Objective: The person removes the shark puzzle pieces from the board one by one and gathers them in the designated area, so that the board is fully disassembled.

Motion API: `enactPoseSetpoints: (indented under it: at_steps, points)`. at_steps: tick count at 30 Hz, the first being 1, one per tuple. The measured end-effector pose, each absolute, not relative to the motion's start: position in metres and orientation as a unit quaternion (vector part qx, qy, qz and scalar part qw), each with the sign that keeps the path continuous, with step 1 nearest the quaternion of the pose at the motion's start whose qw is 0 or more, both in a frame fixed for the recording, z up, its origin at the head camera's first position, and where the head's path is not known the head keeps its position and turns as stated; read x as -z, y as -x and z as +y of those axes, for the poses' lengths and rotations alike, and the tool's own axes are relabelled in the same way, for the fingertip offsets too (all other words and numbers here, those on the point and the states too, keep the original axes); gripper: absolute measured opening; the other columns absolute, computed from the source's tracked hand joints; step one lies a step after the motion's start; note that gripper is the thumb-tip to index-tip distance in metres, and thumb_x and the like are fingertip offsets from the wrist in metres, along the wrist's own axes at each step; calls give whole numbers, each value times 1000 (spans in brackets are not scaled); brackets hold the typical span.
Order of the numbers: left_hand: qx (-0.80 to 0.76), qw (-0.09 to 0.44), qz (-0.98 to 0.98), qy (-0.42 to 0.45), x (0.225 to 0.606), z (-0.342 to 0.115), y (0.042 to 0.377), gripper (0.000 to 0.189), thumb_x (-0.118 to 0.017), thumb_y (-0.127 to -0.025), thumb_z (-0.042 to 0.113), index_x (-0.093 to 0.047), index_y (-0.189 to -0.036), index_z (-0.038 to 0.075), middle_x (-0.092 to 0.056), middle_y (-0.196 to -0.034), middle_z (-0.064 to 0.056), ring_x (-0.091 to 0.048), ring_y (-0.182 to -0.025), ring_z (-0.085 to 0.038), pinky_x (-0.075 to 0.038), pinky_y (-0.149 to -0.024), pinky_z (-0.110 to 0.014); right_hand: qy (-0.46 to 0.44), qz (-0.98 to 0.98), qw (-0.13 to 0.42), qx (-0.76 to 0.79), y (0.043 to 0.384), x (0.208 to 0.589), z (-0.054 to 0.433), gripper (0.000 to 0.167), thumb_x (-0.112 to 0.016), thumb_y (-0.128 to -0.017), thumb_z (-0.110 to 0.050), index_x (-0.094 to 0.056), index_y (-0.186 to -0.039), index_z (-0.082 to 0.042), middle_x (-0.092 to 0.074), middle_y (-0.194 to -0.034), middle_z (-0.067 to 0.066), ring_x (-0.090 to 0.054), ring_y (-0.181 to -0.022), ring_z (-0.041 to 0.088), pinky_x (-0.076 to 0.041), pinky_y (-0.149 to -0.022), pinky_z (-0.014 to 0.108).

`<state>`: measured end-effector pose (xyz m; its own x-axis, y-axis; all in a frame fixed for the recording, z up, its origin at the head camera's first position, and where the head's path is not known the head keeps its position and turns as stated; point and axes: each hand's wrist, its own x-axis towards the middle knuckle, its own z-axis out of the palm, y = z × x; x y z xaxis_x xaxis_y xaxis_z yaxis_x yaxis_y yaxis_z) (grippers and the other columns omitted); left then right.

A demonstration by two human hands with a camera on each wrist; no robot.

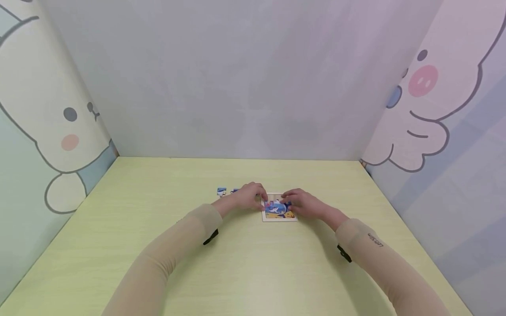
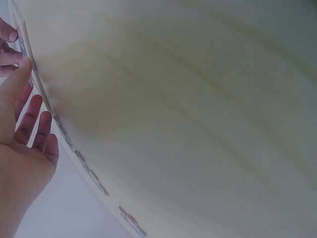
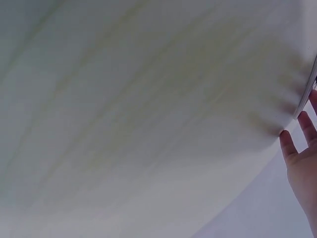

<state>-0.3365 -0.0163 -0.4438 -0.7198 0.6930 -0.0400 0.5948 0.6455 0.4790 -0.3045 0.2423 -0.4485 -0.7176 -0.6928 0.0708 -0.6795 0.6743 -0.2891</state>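
Observation:
A small picture puzzle in a white frame (image 1: 279, 220) lies on the table. Blue and orange pieces (image 1: 276, 213) fill its lower part, and bare backing shows along the top. My left hand (image 1: 250, 196) is at the frame's left edge, thumb and index fingertips touching it; in the left wrist view the other fingers of this hand (image 2: 29, 129) are loosely spread. From the right, my right hand (image 1: 306, 204) reaches over the puzzle, fingertips on its upper right part. In the right wrist view the right hand's fingers (image 3: 307, 126) extend down to the table beside the frame.
Loose puzzle pieces (image 1: 222, 192) lie on the pale yellow table (image 1: 253, 267) to the left, some partly hidden behind my left hand. A grey curtain wall (image 1: 237, 87) stands at the back, with cartoon-printed panels (image 1: 428, 101) at both sides.

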Motion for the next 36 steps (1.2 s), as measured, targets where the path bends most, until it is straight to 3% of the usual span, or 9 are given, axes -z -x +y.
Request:
enactPoseSetpoints:
  at_steps: [4, 11, 18, 25, 36]
  points:
    - [-225, 107, 900, -358, 444, -17, 337, 24, -77, -78, 29, -68, -99, 23, -61, -111, 6, -51, -109, -15, -36, -101, -36, 327, 932, 17, 154, 301, 448, 233, 24, -65, -89, -24, -70, -109, -11, -60, -122, 8, -51, -117, 29, -40, -99, 47]
    - [-227, 107, 897, -364, 444, -17, 337, 23, -77, -79, 30, -67, -99, 23, -61, -108, 7, -51, -108, -15, -36, -101, -36, 243, 959, -6, 147, 292, 444, 214, 42, -71, -77, -53, -73, -95, -15, -63, -112, 0, -55, -106, 22, -48, -87, 42]
    - [-227, 116, 897, -360, 443, -17, 337, 23, -77, -79, 30, -67, -99, 24, -60, -107, 8, -50, -106, -14, -36, -100, -35, 242, 960, -46, 136, 284, 441, 202, 44, -75, -72, -54, -70, -85, -12, -63, -99, 0, -56, -89, 20, -50, -71, 35]
    - [-227, 111, 896, -366, 441, -15, 338, 21, -77, -79, 26, -67, -97, 23, -61, -103, 8, -50, -101, -13, -38, -97, -33, 235, 963, -56, 121, 285, 444, 201, 41, -76, -71, -53, -64, -78, -15, -61, -94, -1, -53, -82, 18, -46, -64, 32]
    - [-311, 127, 867, -368, 439, -11, 337, 4, -69, -86, 16, -65, -86, 15, -63, -81, 5, -56, -76, -9, -47, -72, -23, 250, 957, -66, 130, 284, 446, 204, 41, -76, -71, -52, -66, -83, -14, -60, -92, -1, -50, -79, 16, -43, -62, 29]
